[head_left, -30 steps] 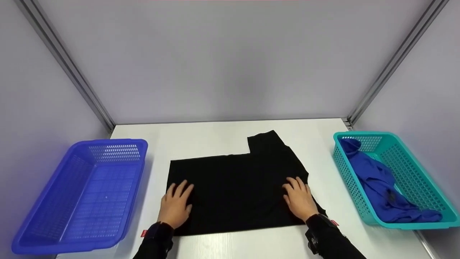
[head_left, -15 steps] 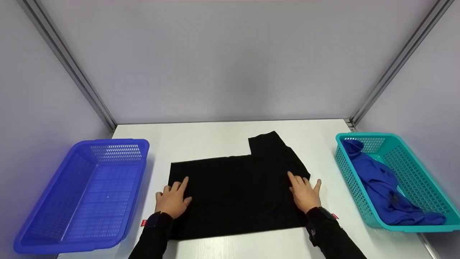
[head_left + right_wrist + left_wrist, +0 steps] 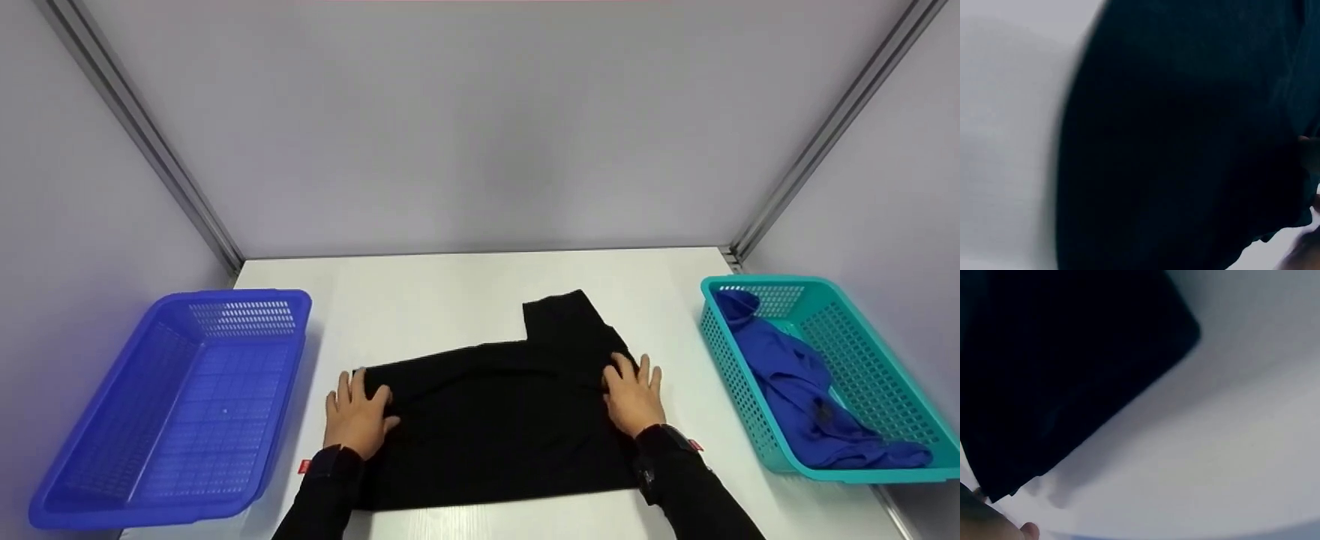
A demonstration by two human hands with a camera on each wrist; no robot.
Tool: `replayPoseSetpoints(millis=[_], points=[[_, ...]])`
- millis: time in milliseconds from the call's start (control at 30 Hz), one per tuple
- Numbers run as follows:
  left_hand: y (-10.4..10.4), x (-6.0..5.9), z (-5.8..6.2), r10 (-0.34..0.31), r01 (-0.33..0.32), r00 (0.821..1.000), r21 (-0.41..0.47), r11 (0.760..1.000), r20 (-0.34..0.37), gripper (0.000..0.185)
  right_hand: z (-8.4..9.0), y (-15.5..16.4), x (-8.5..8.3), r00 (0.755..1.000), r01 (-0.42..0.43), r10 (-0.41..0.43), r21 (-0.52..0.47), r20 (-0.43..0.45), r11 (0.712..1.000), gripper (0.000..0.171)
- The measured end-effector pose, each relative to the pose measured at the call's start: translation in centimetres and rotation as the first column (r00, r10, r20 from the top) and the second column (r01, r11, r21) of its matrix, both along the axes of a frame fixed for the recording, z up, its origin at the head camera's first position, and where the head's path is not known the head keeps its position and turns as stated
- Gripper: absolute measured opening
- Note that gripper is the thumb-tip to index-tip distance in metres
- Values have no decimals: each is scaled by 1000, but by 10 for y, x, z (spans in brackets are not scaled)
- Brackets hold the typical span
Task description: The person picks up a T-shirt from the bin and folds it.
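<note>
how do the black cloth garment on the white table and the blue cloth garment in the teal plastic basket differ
The black cloth garment is spread mostly flat on the white table, while the blue cloth garment lies crumpled inside the teal plastic basket. The left hand and right hand touch the black garment; neither touches the blue one. Both are fabric.

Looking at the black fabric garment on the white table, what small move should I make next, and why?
I'd probably fold the short black fabric flap down onto the black fabric garment with your right hand: the flap juts beyond the garment's far edge, and that hand touches the cloth on the same side.
</note>
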State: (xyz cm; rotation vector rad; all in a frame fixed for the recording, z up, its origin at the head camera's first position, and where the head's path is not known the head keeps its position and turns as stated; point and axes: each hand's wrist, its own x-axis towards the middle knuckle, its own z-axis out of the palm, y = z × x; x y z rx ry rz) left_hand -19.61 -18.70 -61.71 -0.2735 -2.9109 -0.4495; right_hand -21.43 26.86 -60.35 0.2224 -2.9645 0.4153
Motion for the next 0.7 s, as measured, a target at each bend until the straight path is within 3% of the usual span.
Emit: replayPoseSetpoints(millis=[200,300,400,533,700], points=[[3,3,2,-16,15,999,-26,1000,-33,35,0,-2,0,999,-7,9,45,-39,999,27],[5,3,3,-24,22,999,-37,999,-42,38,2,-4,0,999,5,-2,81,-32,997,47],[7,2,5,-11,10,1000,-39,999,-18,50,7,-7,1,999,16,-20,104,40,994,62],[9,3,6,12,-11,1000,-49,999,23,44,12,-10,-1,992,37,-51,118,116,992,54],[9,4,5,-12,7,998,-81,997,-54,34,7,-12,-2,1000,23,-23,87,1,996,29]])
